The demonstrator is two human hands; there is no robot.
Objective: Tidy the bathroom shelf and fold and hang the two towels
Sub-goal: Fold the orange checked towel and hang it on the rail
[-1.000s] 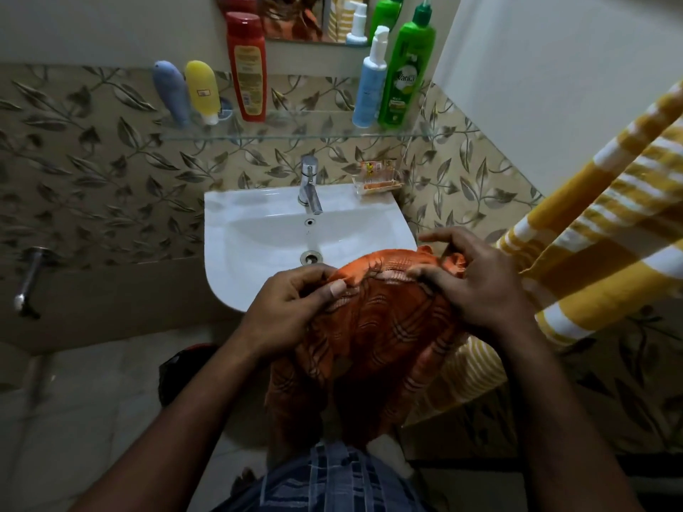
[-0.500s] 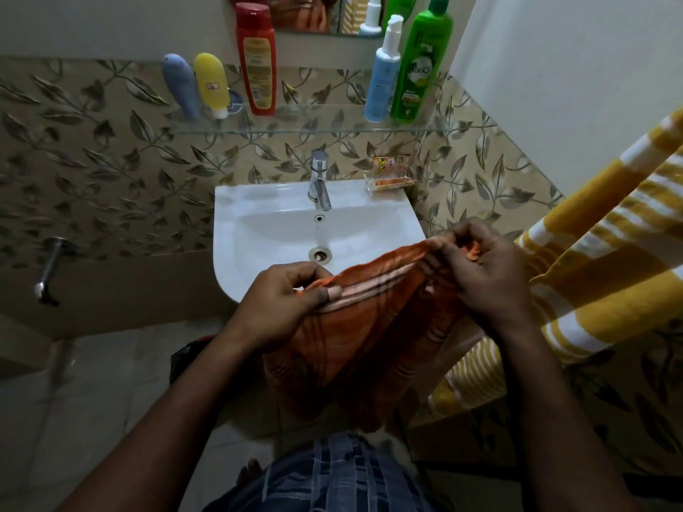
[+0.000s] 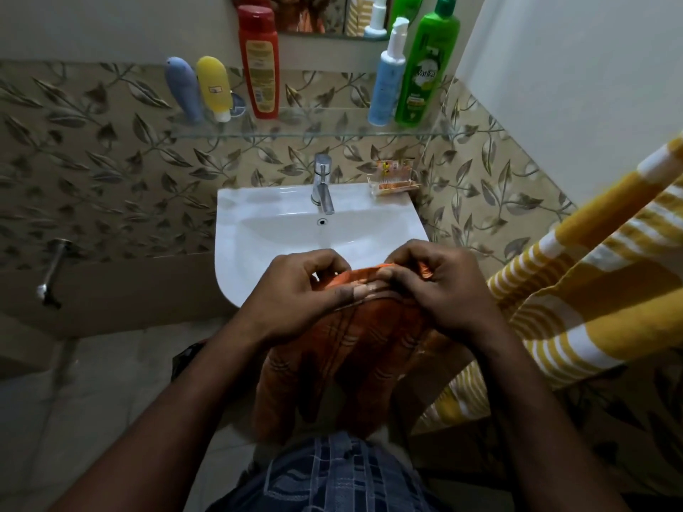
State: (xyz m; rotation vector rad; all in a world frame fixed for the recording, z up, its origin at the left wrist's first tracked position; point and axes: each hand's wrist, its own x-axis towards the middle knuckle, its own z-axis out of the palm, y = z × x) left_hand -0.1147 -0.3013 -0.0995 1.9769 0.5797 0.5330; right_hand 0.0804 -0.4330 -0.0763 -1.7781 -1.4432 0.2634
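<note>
An orange checked towel hangs down in front of me, over the near rim of the sink. My left hand and my right hand both pinch its top edge, close together, thumbs almost touching. A yellow and white striped towel hangs at the right. On the glass shelf stand a blue tube, a yellow tube, a red bottle, a blue pump bottle and a green bottle.
A white sink with a chrome tap sits below the shelf. A clear soap dish rests on its back right corner. A wall tap sticks out at the left. A mirror edge shows above.
My hands have come together from apart, bunching the orange towel's top edge between them. The view has tilted down slightly, so the shelf and sink sit lower in the frame.
</note>
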